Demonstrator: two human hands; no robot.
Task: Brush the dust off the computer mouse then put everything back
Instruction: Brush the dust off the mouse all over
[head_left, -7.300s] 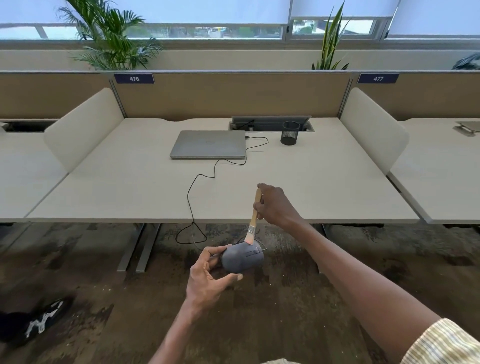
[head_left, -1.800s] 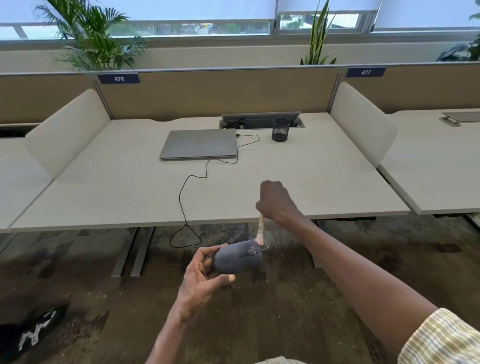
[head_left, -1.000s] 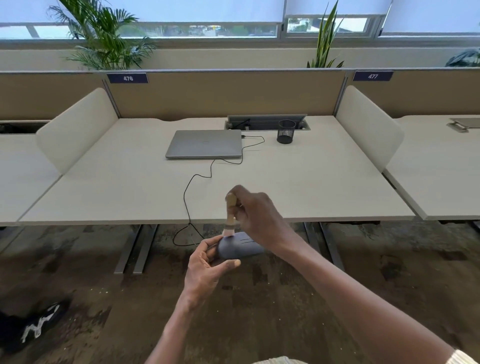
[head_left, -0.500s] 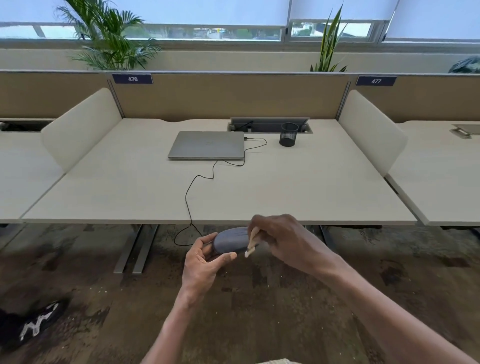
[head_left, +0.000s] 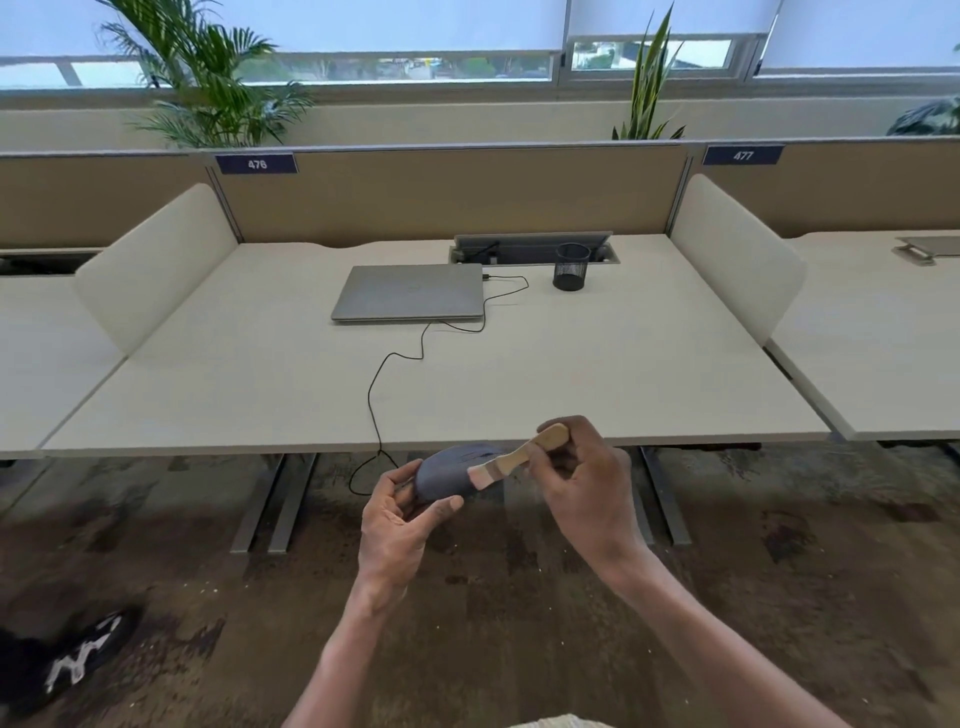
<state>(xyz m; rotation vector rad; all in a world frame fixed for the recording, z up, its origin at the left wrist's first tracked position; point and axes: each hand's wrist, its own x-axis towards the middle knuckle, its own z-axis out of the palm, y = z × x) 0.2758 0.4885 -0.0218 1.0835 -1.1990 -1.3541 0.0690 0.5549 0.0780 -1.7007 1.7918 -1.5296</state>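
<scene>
left hand (head_left: 396, 525) holding mouse (head_left: 451, 472), brush (head_left: 519, 455) touching

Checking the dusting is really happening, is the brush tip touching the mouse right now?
Touching. The head view shows the brush bristles lying flat against the mouse with no gap.

A closed laptop (head_left: 410, 292) lay on the desk (head_left: 597, 374) beside a mesh cup (head_left: 571, 266), before a partition (head_left: 457, 192) labelled 476 (head_left: 256, 164), with plants (head_left: 202, 78) behind and a shoe (head_left: 67, 660) on the carpet (head_left: 519, 623).
</scene>
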